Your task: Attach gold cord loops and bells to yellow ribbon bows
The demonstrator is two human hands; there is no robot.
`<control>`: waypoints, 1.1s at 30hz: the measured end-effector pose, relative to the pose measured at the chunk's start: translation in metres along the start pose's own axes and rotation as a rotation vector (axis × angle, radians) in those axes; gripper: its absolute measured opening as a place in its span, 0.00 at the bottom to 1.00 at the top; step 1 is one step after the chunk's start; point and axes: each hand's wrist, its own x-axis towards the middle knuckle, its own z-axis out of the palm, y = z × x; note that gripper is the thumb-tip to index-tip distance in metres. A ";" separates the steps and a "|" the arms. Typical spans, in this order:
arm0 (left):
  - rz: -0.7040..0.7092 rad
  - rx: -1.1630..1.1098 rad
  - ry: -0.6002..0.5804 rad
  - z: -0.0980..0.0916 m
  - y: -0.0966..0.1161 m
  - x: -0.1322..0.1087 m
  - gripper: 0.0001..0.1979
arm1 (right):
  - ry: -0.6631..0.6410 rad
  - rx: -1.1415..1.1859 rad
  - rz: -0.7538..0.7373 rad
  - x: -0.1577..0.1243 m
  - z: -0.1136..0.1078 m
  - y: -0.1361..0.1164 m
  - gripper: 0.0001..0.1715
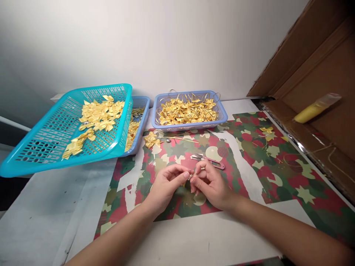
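Observation:
A small silvery piece [190, 177] is pinched between the fingertips of both hands, low over the patterned sheet; its exact kind is too small to tell. My left hand [168, 184] closes on it with thumb and forefinger. From the other side my right hand [210, 184] grips at the same spot, fingers curled. Pink-handled thread snips [217, 163] lie just behind my right hand, partly covered by it. Farther back, a yellow ribbon bow [152, 140] rests on the sheet beside a small silver ornament [168, 140] and thin gold ties [183, 139].
A turquoise basket [52, 114] of yellow bows sits tilted over a blue basket [141, 129] at left. Another blue basket [191, 127], full of bows with gold ties, stands against the wall. At right are a cardboard box [313, 66], a yellow-filled tube [312, 111] and a loose bow [266, 130].

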 end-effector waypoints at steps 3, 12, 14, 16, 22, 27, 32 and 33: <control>0.085 0.078 -0.102 -0.001 0.006 -0.001 0.07 | -0.004 -0.027 -0.020 0.000 -0.001 0.001 0.13; 0.586 0.599 -0.023 -0.002 0.014 -0.008 0.04 | 0.110 -0.476 -0.432 0.007 -0.006 -0.008 0.04; 0.648 0.680 -0.002 -0.002 0.015 -0.009 0.03 | 0.142 -0.498 -0.502 0.008 -0.007 -0.009 0.05; 0.677 0.780 0.029 -0.002 0.017 -0.010 0.04 | 0.153 -0.457 -0.493 0.008 -0.008 -0.009 0.04; 0.463 1.283 0.025 -0.007 0.019 -0.007 0.04 | 0.190 -0.283 -0.360 0.003 -0.011 -0.010 0.04; 0.351 1.328 -0.129 -0.017 0.025 -0.003 0.03 | 0.188 -0.116 -0.249 0.001 -0.016 -0.017 0.07; 0.369 1.320 -0.314 -0.031 0.035 0.001 0.06 | 0.154 0.039 -0.167 0.001 -0.022 -0.017 0.07; 0.372 1.316 -0.330 -0.033 0.035 0.003 0.05 | 0.152 0.067 -0.159 0.002 -0.023 -0.016 0.08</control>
